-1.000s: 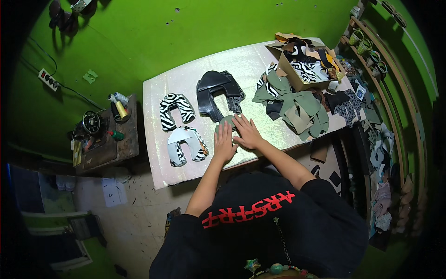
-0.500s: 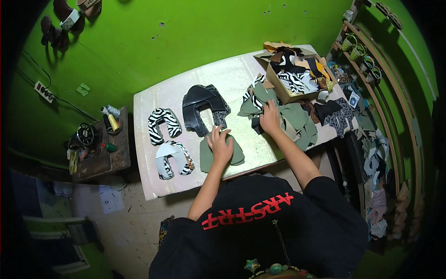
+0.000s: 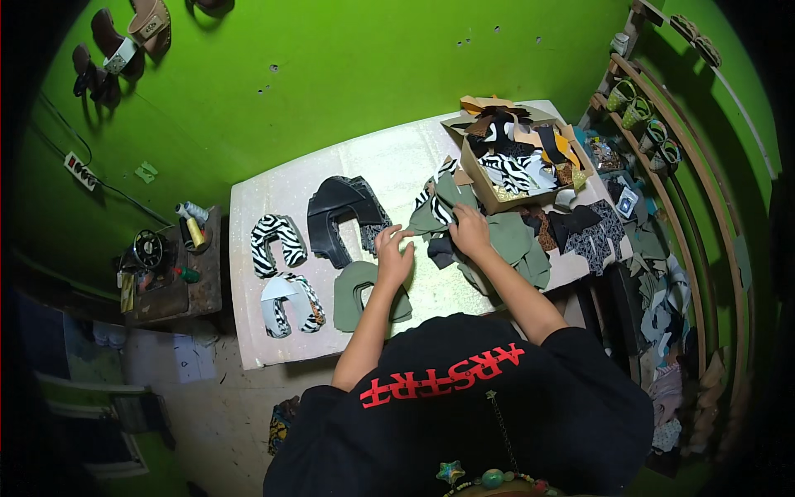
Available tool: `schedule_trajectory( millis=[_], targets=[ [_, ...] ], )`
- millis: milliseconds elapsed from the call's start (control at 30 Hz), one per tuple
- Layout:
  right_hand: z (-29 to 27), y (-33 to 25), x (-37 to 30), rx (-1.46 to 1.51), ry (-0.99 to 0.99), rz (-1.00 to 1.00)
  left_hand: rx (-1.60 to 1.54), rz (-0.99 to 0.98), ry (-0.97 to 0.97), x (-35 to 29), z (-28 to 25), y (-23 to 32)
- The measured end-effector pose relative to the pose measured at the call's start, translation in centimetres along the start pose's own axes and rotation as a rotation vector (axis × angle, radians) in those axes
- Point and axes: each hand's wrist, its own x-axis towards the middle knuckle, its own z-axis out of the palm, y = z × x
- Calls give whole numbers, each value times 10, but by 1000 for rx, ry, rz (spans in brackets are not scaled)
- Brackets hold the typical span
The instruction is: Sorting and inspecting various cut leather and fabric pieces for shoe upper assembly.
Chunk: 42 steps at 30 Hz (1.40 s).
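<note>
My right hand (image 3: 470, 232) is at a loose pile on the right half of the table, its curled fingers closed on a green cut piece (image 3: 450, 195) beside zebra-striped scraps. To its left, my left hand (image 3: 395, 251) hovers with fingers apart and nothing in them, pointing toward the pile. A stack of green U-shaped pieces (image 3: 352, 300) lies below and left of that hand. Black U-shaped pieces (image 3: 331, 207) lie beyond it. At the left are zebra-striped U-shaped pieces (image 3: 267, 236) and a second stack with a pale grey top (image 3: 290, 291). More green pieces (image 3: 522, 248) spread under my right forearm.
A cardboard box (image 3: 497, 199) full of mixed scraps stands at the table's far right, with patterned black scraps (image 3: 592, 236) beside it. Left of the table (image 3: 389, 137) is a sewing machine (image 3: 149, 251) on a wooden stand. A wooden rack (image 3: 683, 207) lines the right.
My left hand has lifted off the green U-shaped stack and moved right, toward the pile. My right hand stays at the pile, its fingers now curled at a green piece. The view has shifted slightly.
</note>
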Motion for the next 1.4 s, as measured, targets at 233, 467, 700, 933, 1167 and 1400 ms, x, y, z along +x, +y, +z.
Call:
schedule_trajectory(
  millis=[233, 467, 700, 933, 1167, 1400],
  targets=[
    [-11, 2, -12, 281, 275, -94, -506, -312, -300, 27, 32, 10],
    [-12, -9, -15, 1005, 151, 273, -746, -513, -357, 35, 56, 33],
    [-6, 3, -15, 1089, 12, 288, -860, -623, -267, 32, 58, 37],
    [-7, 4, -19, 1089, -89, 305, -859, -621, -217, 33, 60, 37],
    [-12, 4, -18, 1043, -49, 200, -881, -628, -248, 30, 62, 39],
    [-6, 7, -14, 1006, -33, 323, -700, -495, -250, 25, 70, 33]
  ],
)
